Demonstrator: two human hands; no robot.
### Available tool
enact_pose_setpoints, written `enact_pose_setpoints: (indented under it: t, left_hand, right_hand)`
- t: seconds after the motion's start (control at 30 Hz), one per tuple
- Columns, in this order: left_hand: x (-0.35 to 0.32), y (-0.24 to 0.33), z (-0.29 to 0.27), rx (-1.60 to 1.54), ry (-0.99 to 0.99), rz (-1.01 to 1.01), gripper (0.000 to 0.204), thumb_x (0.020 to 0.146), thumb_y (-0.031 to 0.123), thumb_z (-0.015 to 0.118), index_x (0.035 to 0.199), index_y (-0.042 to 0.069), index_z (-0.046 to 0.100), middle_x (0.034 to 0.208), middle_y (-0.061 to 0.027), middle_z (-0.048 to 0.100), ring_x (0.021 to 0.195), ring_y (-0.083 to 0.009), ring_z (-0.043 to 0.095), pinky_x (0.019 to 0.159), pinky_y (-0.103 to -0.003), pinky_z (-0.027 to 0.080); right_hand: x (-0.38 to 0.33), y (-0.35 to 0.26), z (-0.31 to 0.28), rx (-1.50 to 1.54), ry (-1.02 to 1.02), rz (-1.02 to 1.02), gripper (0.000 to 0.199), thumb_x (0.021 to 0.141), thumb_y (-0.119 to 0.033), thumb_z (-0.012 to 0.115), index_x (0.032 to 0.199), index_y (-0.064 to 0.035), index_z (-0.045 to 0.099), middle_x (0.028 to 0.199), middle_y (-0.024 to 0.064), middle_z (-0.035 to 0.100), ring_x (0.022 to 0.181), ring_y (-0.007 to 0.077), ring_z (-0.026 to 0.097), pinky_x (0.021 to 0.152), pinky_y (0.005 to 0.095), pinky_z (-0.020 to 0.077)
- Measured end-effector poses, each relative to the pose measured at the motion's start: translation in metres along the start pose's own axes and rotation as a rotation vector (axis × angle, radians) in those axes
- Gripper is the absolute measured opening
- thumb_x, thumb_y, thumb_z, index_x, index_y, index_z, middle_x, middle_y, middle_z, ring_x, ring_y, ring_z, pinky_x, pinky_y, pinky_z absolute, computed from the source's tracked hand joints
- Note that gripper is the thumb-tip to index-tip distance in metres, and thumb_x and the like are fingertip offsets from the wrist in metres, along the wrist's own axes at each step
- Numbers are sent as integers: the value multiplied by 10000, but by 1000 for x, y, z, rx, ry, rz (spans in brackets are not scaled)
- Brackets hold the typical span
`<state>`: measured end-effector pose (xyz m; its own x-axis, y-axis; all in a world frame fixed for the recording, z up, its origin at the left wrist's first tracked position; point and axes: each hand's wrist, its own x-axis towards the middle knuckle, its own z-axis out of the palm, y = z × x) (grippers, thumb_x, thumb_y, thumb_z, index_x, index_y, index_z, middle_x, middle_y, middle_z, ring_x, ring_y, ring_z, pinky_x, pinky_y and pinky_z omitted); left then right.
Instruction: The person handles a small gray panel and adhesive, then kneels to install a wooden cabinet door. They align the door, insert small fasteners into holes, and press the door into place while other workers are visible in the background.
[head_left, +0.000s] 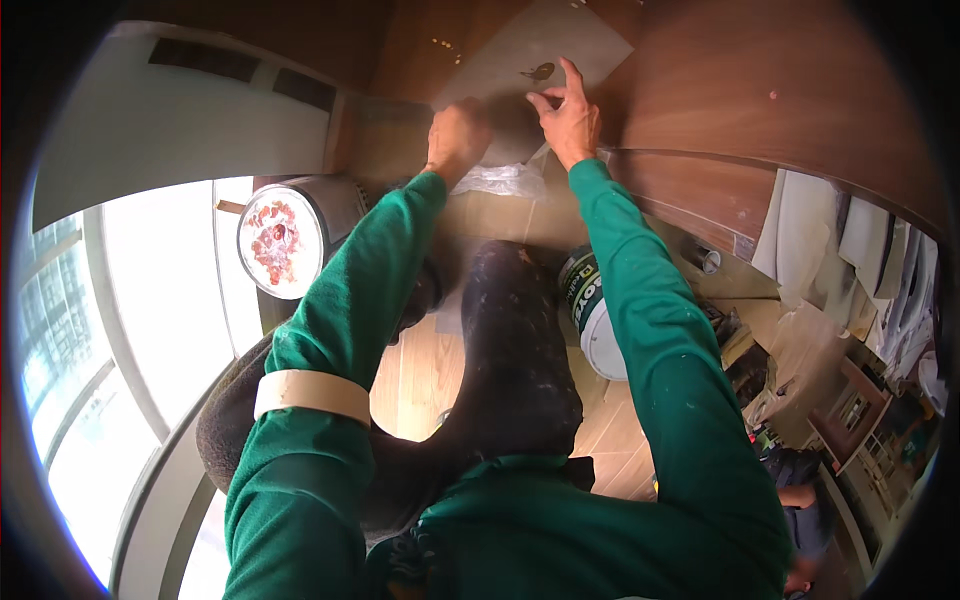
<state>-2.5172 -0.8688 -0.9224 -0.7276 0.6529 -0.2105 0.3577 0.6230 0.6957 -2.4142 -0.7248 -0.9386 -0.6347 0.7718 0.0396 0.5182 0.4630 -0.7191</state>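
Observation:
A flat grey sheet lies against the brown wood surface in front of me. On it is a small dark piece, too blurred to name. My left hand is closed at the sheet's left side; its curled fingers hide whatever they hold. Just right of it, my right hand has its index finger raised and its thumb apart, with nothing visible between them. The dark piece is close to its fingertips. Crumpled clear plastic lies below, between my wrists.
A metal can with a red-smeared white lid stands by my left forearm. A white-lidded bucket sits beside my right forearm. Bright windows line the left. Sheets and clutter fill the right, where another person is partly visible.

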Motion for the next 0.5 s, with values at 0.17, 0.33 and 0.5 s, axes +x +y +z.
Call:
enact_pose_setpoints:
  t: [0.17, 0.33, 0.5]
  left_hand:
    - [-23, -20, 11, 72, 124, -25, 231, 818, 168, 565, 971, 55, 695, 983, -200, 667, 894, -400, 640, 802, -450, 511]
    - [-53, -31, 29, 137, 158, 93, 205, 818, 130, 567, 961, 65, 698, 951, -163, 655, 871, -362, 639, 797, -436, 513]
    - [-53, -30, 33, 259, 154, 283, 275, 793, 117, 592, 1053, 67, 666, 1006, -111, 618, 944, -310, 602, 811, -427, 459]
  right_hand:
    - [-3, -7, 16, -84, -55, 7, 715, 782, -262, 751, 1386, -159, 383, 894, 49, 712, 814, 320, 674, 722, 440, 526]
    - [-8, 5, 21, -112, -38, -50, 712, 771, -284, 764, 1374, -165, 406, 851, 36, 698, 806, 312, 668, 710, 440, 522]
    - [-8, 8, 20, -101, -47, -67, 730, 779, -300, 759, 1397, -181, 389, 857, 37, 700, 762, 323, 669, 710, 433, 525]
